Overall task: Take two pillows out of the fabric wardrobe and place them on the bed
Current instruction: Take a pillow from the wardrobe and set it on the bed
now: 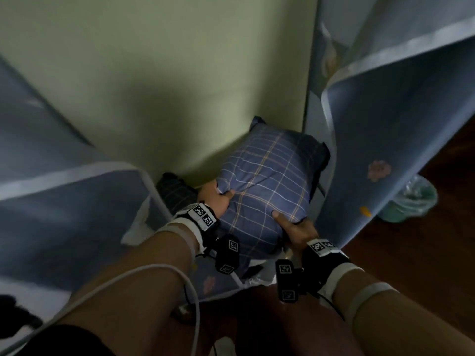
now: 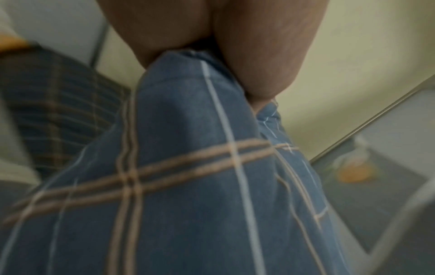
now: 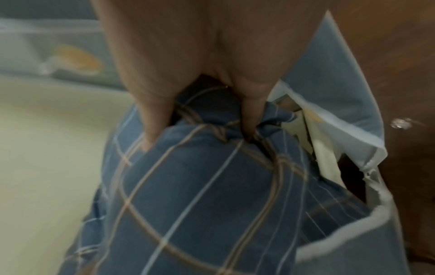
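Note:
A blue plaid pillow [image 1: 267, 181] stands at the open front of the fabric wardrobe [image 1: 385, 140], low in the head view. My left hand [image 1: 218, 199] grips its left edge, thumb on top. My right hand [image 1: 293, 227] grips its near right corner. The left wrist view shows fingers pinching the pillow [image 2: 188, 167] at its edge. In the right wrist view, fingers [image 3: 155, 115] dig into the bunched plaid cloth [image 3: 212, 195]. A second, darker plaid pillow [image 1: 174, 191] lies behind on the left, also in the left wrist view [image 2: 58, 111].
Blue fabric door flaps hang open on the left [image 1: 64, 214] and the right [image 1: 401, 160]. The pale green back panel [image 1: 159, 86] rises behind the pillows. A green bin with a plastic liner [image 1: 408, 199] stands on the dark wooden floor [image 1: 424, 253] to the right.

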A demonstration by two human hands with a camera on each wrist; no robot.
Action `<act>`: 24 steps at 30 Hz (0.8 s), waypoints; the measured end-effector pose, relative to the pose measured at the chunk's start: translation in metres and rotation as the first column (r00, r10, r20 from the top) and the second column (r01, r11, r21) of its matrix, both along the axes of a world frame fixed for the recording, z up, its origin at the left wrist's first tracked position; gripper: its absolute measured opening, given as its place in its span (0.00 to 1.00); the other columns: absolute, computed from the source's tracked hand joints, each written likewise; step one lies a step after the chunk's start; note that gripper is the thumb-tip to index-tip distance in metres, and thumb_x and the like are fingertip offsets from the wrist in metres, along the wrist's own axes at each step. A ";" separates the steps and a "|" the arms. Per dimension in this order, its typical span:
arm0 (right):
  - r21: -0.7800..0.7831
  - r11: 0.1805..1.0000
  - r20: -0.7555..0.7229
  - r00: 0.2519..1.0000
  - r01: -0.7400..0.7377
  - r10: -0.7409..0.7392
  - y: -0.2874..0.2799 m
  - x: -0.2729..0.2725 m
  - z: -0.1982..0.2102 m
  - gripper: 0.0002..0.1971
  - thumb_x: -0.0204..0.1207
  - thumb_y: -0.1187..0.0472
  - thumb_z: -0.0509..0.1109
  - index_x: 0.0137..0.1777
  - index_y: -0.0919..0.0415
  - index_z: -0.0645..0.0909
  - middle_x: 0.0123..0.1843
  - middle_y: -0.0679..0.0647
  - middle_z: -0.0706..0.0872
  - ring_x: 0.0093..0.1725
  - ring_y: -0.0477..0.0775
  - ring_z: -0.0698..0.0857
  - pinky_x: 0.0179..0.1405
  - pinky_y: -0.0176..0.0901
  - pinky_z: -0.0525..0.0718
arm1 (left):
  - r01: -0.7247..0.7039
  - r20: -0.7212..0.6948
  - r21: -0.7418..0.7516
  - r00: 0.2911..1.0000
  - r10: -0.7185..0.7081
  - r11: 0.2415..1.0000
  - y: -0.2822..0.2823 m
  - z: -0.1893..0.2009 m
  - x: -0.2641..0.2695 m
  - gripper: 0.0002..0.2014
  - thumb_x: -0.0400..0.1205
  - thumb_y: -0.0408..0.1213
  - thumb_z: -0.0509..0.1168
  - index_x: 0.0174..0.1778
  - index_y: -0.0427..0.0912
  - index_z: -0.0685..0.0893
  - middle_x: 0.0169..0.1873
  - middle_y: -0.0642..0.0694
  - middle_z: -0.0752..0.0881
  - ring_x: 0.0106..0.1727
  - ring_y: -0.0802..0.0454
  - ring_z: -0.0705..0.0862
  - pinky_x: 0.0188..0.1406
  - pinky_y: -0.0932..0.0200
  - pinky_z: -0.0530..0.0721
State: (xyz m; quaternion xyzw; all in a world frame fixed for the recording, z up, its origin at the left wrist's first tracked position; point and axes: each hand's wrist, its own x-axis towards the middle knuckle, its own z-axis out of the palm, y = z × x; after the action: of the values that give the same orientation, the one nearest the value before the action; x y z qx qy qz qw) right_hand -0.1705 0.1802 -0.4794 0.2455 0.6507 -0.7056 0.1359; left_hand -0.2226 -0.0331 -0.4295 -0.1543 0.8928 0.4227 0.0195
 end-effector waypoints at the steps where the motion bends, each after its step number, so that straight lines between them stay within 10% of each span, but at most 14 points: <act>1: -0.032 0.999 -0.017 0.999 -0.040 0.039 0.005 0.008 0.008 0.43 0.58 0.46 0.84 0.73 0.61 0.75 0.66 0.60 0.86 0.60 0.65 0.87 0.46 0.49 0.90 | -0.025 -0.017 -0.015 1.000 0.025 1.000 0.003 0.012 0.017 0.21 0.82 0.39 0.70 0.68 0.32 0.82 0.68 0.33 0.85 0.69 0.34 0.83 0.68 0.48 0.80; 8: -0.187 0.940 -0.055 0.959 -0.285 0.279 0.005 0.057 0.064 0.53 0.42 0.39 0.88 0.70 0.59 0.77 0.64 0.58 0.87 0.56 0.64 0.89 0.56 0.63 0.87 | -0.171 -0.229 -0.104 0.963 0.144 0.980 0.005 0.090 0.140 0.12 0.84 0.36 0.67 0.57 0.32 0.85 0.55 0.35 0.90 0.59 0.39 0.86 0.57 0.54 0.79; 12: -0.219 0.854 -0.169 0.881 -0.471 0.442 -0.024 0.089 0.097 0.33 0.53 0.48 0.87 0.60 0.54 0.84 0.52 0.56 0.92 0.53 0.63 0.90 0.53 0.62 0.89 | -0.307 -0.359 -0.092 0.897 0.256 0.947 -0.009 0.132 0.215 0.12 0.84 0.35 0.68 0.60 0.33 0.86 0.52 0.44 0.88 0.57 0.47 0.85 0.51 0.66 0.73; 15: -0.156 0.798 -0.330 0.792 -0.582 0.514 -0.050 0.117 0.114 0.35 0.51 0.42 0.87 0.60 0.49 0.85 0.60 0.53 0.91 0.58 0.61 0.89 0.61 0.66 0.85 | -0.431 -0.406 -0.045 0.832 0.378 0.901 -0.023 0.147 0.275 0.12 0.84 0.38 0.68 0.58 0.35 0.86 0.57 0.35 0.90 0.59 0.39 0.88 0.58 0.57 0.81; 20: -0.026 0.674 -0.518 0.587 -0.738 0.622 -0.080 0.198 0.157 0.34 0.64 0.44 0.81 0.70 0.53 0.79 0.65 0.42 0.82 0.65 0.50 0.82 0.59 0.39 0.77 | -0.590 -0.466 0.044 0.702 0.539 0.806 -0.031 0.168 0.396 0.13 0.84 0.37 0.67 0.63 0.37 0.86 0.62 0.38 0.89 0.64 0.43 0.86 0.66 0.52 0.80; 24: 0.007 0.544 -0.513 0.464 -0.839 0.722 -0.105 0.287 0.170 0.33 0.63 0.43 0.80 0.68 0.51 0.80 0.66 0.52 0.87 0.62 0.58 0.86 0.66 0.58 0.81 | -0.725 -0.509 0.095 0.553 0.659 0.682 -0.028 0.170 0.518 0.14 0.84 0.36 0.68 0.65 0.38 0.85 0.62 0.41 0.89 0.65 0.47 0.85 0.66 0.56 0.79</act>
State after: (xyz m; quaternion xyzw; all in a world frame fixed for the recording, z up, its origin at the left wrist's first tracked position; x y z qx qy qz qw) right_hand 0.1166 0.0748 -0.3098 -0.2750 0.6085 -0.6733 0.3176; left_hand 0.2954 -0.0614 -0.2598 -0.3780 0.7557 0.3631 -0.3925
